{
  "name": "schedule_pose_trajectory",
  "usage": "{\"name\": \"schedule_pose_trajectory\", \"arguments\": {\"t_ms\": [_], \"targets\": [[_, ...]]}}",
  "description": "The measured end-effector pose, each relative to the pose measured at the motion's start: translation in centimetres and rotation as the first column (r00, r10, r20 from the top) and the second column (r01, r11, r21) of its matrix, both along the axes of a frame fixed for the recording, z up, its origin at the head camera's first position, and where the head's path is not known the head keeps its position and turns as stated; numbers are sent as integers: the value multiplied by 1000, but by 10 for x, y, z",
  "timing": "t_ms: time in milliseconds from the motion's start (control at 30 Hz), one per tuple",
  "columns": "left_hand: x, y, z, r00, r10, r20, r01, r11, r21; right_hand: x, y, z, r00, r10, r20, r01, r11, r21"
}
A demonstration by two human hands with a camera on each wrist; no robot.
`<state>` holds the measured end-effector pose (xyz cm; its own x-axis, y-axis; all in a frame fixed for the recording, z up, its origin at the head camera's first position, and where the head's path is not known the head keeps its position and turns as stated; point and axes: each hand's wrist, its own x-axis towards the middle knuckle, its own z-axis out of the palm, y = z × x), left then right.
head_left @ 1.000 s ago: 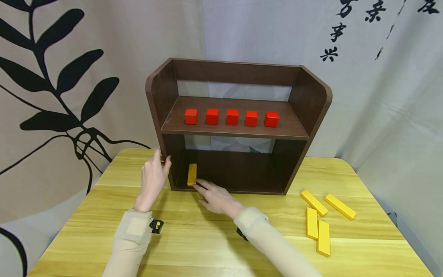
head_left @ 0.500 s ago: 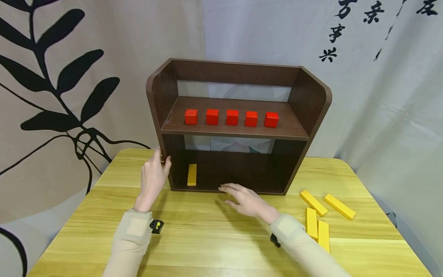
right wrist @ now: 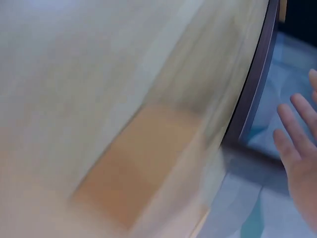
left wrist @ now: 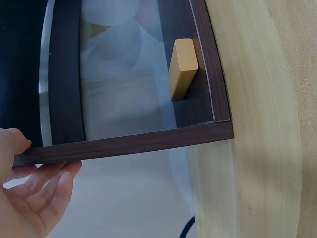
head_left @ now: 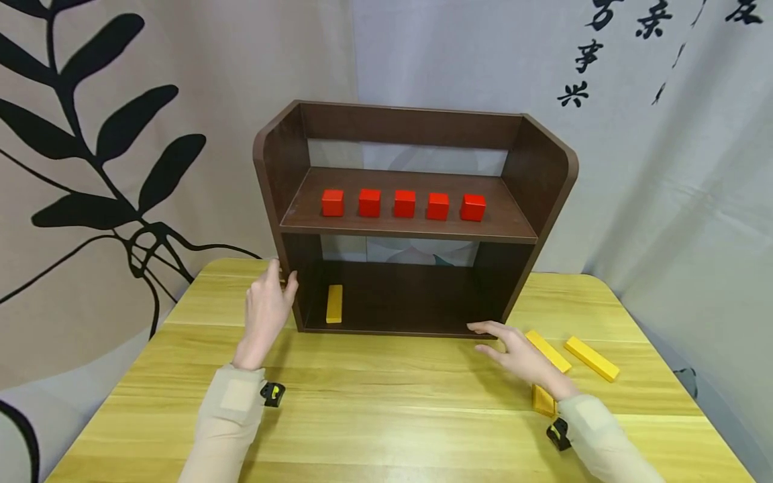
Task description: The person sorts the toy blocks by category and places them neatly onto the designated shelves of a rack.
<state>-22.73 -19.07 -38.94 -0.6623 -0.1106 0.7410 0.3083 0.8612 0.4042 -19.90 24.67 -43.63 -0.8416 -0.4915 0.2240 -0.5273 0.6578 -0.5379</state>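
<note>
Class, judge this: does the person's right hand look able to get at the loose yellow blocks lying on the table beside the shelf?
Probably yes. The right hand is open, right above the yellow blocks on the table, and nothing stands between them.

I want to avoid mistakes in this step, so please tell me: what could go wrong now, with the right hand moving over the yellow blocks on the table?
1. The right hand hovers open over crowded yellow blocks; it may knock neighbours or lift two.
2. The placed block stands on its narrow edge in the shelf; a bump might tip it.
3. The left hand grips only the shelf's side panel, so a push could shift the shelf.
</note>
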Motion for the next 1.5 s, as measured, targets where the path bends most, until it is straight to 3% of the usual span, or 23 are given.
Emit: {"name": "schedule_pose_trajectory", "arguments": {"t_ms": [500, 700, 1067, 1500], "targets": [[1, 0, 0, 1000, 3, 0, -3, 1000, -1, 6, 90, -7, 976, -177, 128, 188, 979, -75], [1, 0, 0, 1000, 2, 1, -2, 1000, -17, 5, 113, -14, 966, -221, 133, 232, 970, -74], [1, 0, 1, 1000, 10, 4, -10, 1000, -8, 3, 122, -20, 923, -318, 218, 318, 947, 37], [0, 0, 1, 1000, 10, 9, -9, 1000, -17, 2, 117, -20, 930, -346, 125, 341, 938, 61]]}}
